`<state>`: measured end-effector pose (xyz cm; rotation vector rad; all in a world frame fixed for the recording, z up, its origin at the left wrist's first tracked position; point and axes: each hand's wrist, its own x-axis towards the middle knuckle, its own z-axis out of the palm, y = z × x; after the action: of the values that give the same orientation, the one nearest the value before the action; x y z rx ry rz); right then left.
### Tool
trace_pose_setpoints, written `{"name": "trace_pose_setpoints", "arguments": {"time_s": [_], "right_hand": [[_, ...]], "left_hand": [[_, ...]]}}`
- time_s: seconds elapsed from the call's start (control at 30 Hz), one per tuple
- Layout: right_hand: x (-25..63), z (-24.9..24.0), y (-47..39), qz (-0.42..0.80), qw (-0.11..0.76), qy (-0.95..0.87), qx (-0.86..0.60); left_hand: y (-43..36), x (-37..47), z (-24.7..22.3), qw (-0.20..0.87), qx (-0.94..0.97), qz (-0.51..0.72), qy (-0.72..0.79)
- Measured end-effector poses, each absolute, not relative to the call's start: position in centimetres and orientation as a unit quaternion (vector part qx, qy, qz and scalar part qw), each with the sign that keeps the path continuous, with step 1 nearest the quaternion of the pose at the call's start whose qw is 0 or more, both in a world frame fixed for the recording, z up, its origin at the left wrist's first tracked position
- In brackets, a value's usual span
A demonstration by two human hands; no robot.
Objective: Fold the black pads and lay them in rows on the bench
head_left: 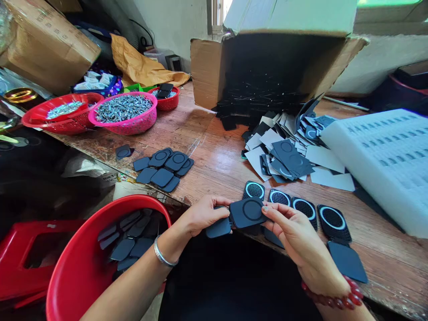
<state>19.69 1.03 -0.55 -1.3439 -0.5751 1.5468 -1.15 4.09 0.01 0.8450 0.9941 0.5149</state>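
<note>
A dark hinged two-panel folding wireless charger [245, 213], with a ring mark on its right panel, is held up at the table's front edge. My left hand [204, 215] grips its left panel, thumb on top. At the opposite edge, my right hand [294, 229] pinches the ringed panel between thumb and fingers. Just beyond my right hand stands a row of opened chargers with white rings over black grids; the rightmost opened charger [334, 223] has its plain panel folded toward me. Several closed dark chargers [162, 177] lie piled to the left.
A red tub [55, 285] of dark panels stands below the table at left. Pink [147, 120] and red baskets [33, 118] hold small metal parts. Behind are an open carton [205, 73] and loose ring-marked cards [290, 160]. A white foam tray [384, 178] leans at right.
</note>
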Motion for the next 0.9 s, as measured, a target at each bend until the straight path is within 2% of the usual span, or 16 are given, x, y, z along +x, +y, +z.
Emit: {"name": "trace_pose_setpoints", "arguments": {"time_s": [0.9], "right_hand": [[19.27, -0.48, 0.98, 0.627, 0.485, -0.238, -0.561]], "left_hand": [[3.94, -1.25, -0.20, 0.754, 0.374, 0.236, 0.485]]}}
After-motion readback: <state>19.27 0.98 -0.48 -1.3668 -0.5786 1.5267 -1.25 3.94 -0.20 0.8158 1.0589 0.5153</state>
